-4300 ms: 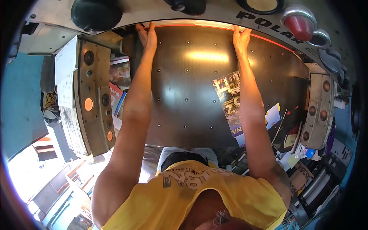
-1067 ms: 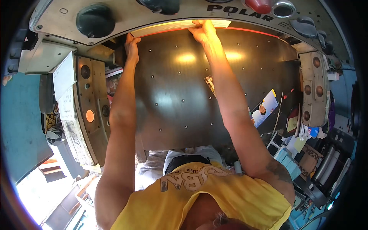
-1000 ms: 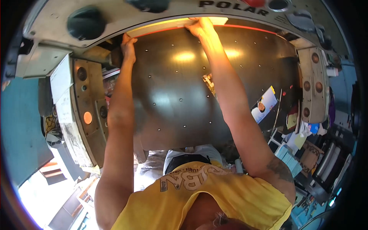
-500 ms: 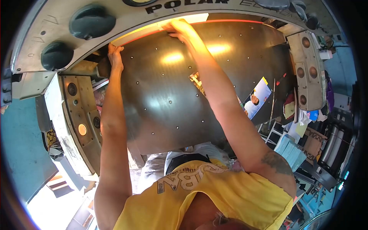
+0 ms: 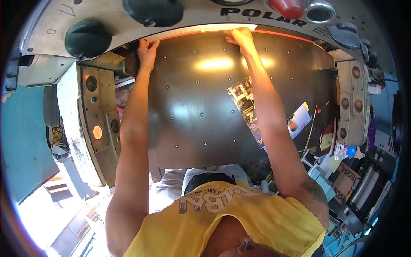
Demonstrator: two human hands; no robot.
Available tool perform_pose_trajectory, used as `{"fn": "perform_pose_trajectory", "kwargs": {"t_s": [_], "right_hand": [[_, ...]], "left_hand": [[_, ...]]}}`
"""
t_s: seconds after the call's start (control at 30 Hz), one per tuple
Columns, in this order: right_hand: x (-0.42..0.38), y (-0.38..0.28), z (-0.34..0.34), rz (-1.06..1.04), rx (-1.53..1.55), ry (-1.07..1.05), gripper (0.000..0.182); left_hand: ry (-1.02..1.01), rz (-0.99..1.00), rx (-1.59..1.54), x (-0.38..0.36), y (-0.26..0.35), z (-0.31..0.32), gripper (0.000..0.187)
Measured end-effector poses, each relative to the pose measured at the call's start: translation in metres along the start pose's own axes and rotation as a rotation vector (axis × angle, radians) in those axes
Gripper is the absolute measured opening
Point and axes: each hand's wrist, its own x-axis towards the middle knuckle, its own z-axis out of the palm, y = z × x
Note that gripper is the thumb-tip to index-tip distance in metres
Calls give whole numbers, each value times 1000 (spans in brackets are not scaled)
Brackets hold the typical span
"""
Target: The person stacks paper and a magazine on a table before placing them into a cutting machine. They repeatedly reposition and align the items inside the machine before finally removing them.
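A long, thin stack of white paper point(image 5: 188, 31) lies at the back of the dark metal table, under the front of a machine marked POLAR. My left hand point(image 5: 147, 53) is at the left end of the stack, thumb and fingers apart, fingertips touching its front edge. Farther right, my right hand point(image 5: 242, 39) rests against the same edge near the stack's right end. Its fingers point left, bent a little but not wrapped round the paper. A red line runs along the front of the stack.
A printed strip point(image 5: 243, 105) lies partly under my right forearm, and a blue-white printed card point(image 5: 299, 120) is to its right. Black knobs point(image 5: 88, 39) and a red button point(image 5: 287, 7) jut from the machine front. Side panels point(image 5: 97, 124) flank the dark metal table point(image 5: 192, 141).
The view has shifted, showing more of the machine's controls and the printed strip. My right hand has drawn its fingers closer together; both hands remain at the paper's edge.
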Motion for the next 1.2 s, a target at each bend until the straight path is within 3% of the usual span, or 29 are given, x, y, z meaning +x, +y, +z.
{"fn": "perform_pose_trajectory", "kwargs": {"t_s": [0.07,0.17,0.2,0.27,0.33,0.37,0.4,0.47,0.5,0.53,0.57,0.63,0.67,0.73,0.8,0.87,0.93,1.0,1.2], "right_hand": [[-7,-5,11,-28,-143,-4,24],[-8,-13,29,-41,-523,33,27],[-6,-8,34,-75,-522,73,28],[-2,-3,27,-133,-479,7,23],[30,27,10,-135,-152,-328,20],[18,23,0,-180,97,-449,25],[1,20,-2,-123,129,-273,36],[-56,12,-24,-388,-423,-6,42],[-89,27,-34,-570,-440,116,35],[-126,39,-40,-713,-691,280,36],[-170,44,-51,-765,-797,324,37],[-257,50,-67,-627,-981,332,44],[-290,52,-73,-468,-1001,294,57],[-340,84,-79,-386,-1091,266,65],[-371,95,-74,-456,-1126,143,65],[-373,100,-63,-533,-1115,9,64],[-367,100,-47,-622,-1046,-141,62],[-348,88,-30,-689,-1044,-203,61],[-282,77,18,-805,-1004,-199,61]], "left_hand": [[5,29,145,1,-4,2,62],[272,87,460,14,-19,11,64],[348,91,562,11,-20,16,64],[394,79,662,17,-33,14,70],[332,107,807,14,-19,13,70],[249,130,577,20,-42,-1,70],[175,161,338,32,-59,-6,70],[4,92,168,20,-28,-6,78],[10,101,297,8,-18,-6,78],[18,127,421,0,-7,-4,78],[96,131,503,-12,-10,-1,76],[284,153,666,-33,-19,-2,74],[255,-88,553,-52,9,6,73],[211,-385,-70,-49,15,5,75],[252,-639,-665,-33,33,2,79],[324,-739,-856,-11,47,14,82],[358,-793,-884,6,46,31,62],[308,-773,-879,9,49,48,85],[417,-758,-905,10,45,61,68]]}}
